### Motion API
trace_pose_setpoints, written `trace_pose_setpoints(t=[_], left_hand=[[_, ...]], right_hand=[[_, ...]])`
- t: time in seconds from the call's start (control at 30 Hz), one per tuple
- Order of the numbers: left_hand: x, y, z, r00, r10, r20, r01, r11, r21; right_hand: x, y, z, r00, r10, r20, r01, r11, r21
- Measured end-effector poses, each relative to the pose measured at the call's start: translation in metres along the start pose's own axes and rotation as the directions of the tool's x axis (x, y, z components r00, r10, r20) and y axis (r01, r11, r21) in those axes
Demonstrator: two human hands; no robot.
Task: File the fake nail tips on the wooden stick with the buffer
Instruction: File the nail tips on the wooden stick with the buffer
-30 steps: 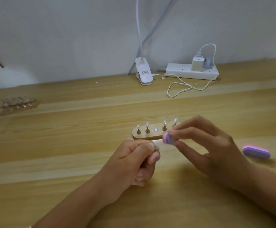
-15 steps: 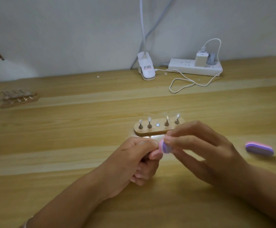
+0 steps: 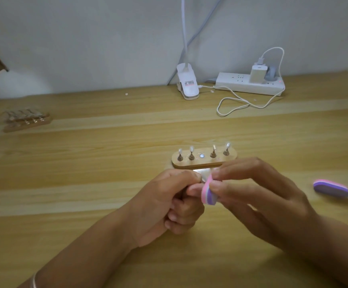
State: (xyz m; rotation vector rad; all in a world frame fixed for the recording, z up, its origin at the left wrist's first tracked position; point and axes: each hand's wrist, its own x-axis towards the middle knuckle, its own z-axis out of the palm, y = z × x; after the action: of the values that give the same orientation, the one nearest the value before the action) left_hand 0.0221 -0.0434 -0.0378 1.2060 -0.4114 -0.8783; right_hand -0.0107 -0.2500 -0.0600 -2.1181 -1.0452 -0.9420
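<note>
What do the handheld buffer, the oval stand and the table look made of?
The buffer pinched by the right hand: probably foam, matte, showing pink, white and purple layers. The oval stand: pale wood, smooth, rounded edge; its pegs look like dull metal. The table: wood or wood-look laminate, slight sheen, long grain streaks.
</note>
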Motion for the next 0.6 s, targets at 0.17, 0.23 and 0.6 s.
trace_pose_setpoints(t=[0.17, 0.23, 0.6], left_hand=[[0.001, 0.002, -0.001, 0.999, -0.043, -0.034, 0.042, 0.999, -0.012], [0.001, 0.0, 0.0, 0.999, -0.032, -0.042, 0.033, 0.999, 0.007], [0.0, -0.003, 0.003, 0.998, 0.009, -0.059, -0.001, 0.992, 0.125]], right_hand=[[0.004, 0.012, -0.004, 0.994, 0.108, -0.025, -0.109, 0.994, -0.029], [0.002, 0.004, -0.002, 0.997, 0.076, -0.024, -0.076, 0.997, 0.015], [-0.002, -0.002, 0.005, 0.999, 0.037, -0.024, -0.037, 0.999, -0.013]])
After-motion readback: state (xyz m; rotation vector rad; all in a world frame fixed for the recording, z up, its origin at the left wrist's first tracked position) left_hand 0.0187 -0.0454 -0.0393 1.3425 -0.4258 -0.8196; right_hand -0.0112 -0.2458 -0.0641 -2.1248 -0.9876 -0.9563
